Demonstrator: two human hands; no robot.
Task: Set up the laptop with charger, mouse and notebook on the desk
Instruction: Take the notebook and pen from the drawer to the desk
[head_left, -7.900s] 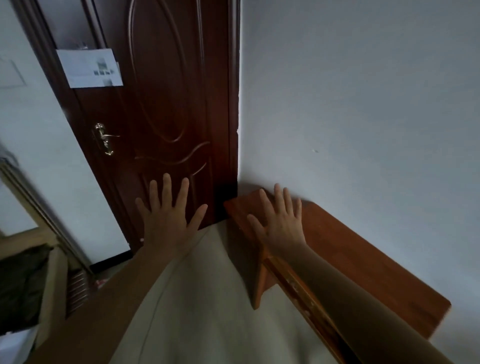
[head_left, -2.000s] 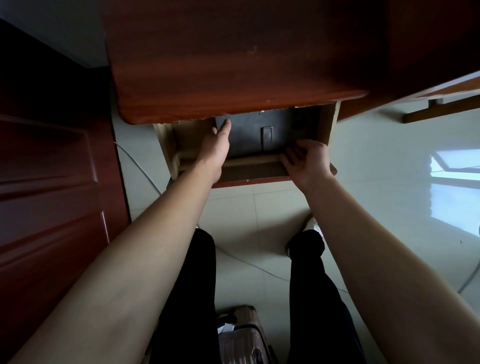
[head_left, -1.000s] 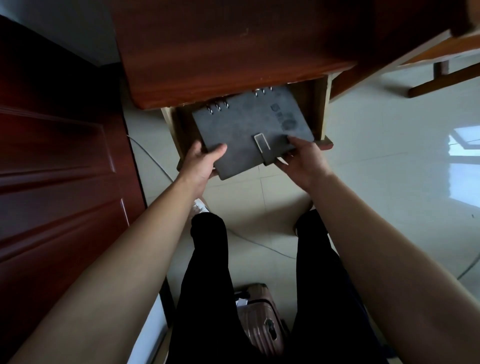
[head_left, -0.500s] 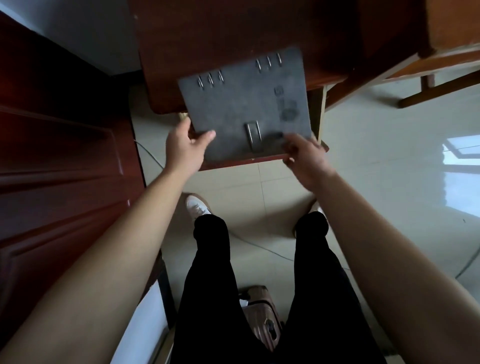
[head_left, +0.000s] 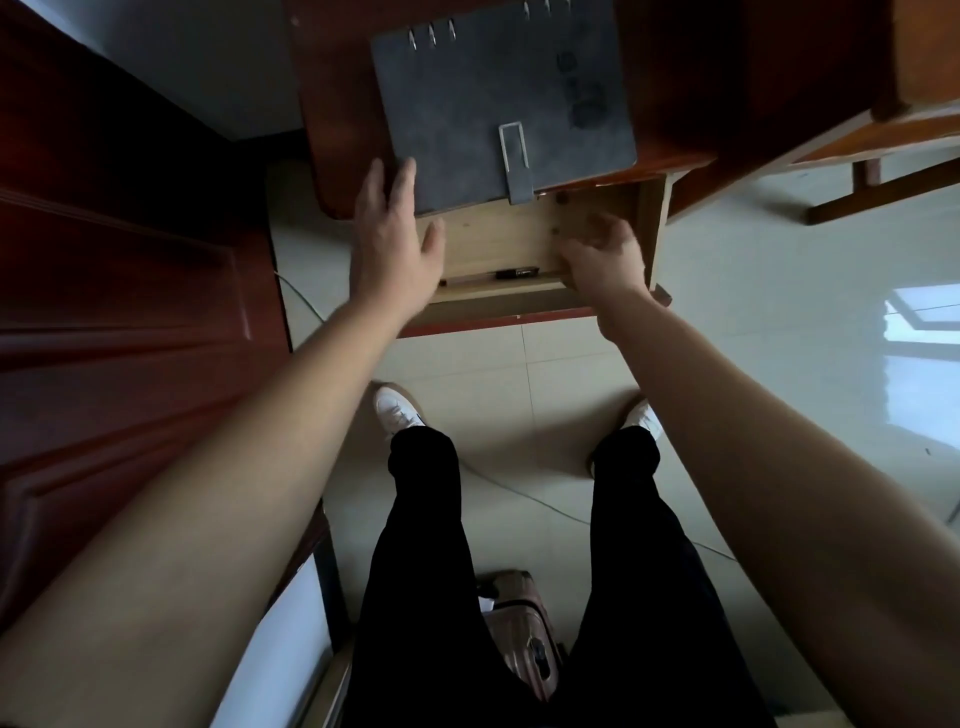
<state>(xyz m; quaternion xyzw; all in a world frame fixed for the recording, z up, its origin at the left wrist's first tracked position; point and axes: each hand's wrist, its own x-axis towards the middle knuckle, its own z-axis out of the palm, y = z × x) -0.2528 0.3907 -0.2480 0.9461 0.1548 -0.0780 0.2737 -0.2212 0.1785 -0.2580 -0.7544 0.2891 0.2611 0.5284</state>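
**One item down: notebook reaches the desk, drawer left gaping**

One grey ring-bound notebook (head_left: 501, 101) lies flat on the reddish desk (head_left: 691, 93), its clasp tab hanging just over the front edge at the six o'clock side and its metal rings up at twelve. The person stands over an open drawer (head_left: 498, 249) of pale wood directly below that edge. The left hand (head_left: 395, 239) hovers with fingers spread and slack, the fingertips touching or just beside the notebook's seven o'clock corner; it grips nothing. The right hand (head_left: 602, 254) sits at the drawer's three o'clock side, fingers loosely curled and apart, holding nothing, though motion blur hides whether they rest on the wood. A dark pen (head_left: 517, 272) lies along the drawer's front wall at six o'clock. Neither laptop, charger nor mouse is visible here.

By the look of it, the step in hand is settling the notebook, and it would be done best by nudging the book toward twelve o'clock until the clasp clears the edge, so the overhang cannot catch a sleeve and slide off. Pushing with the flat of the left palm rather than fingertips should keep the cover square to the desk. The drawer probably wants shutting next, with both hands on its front so it runs straight.
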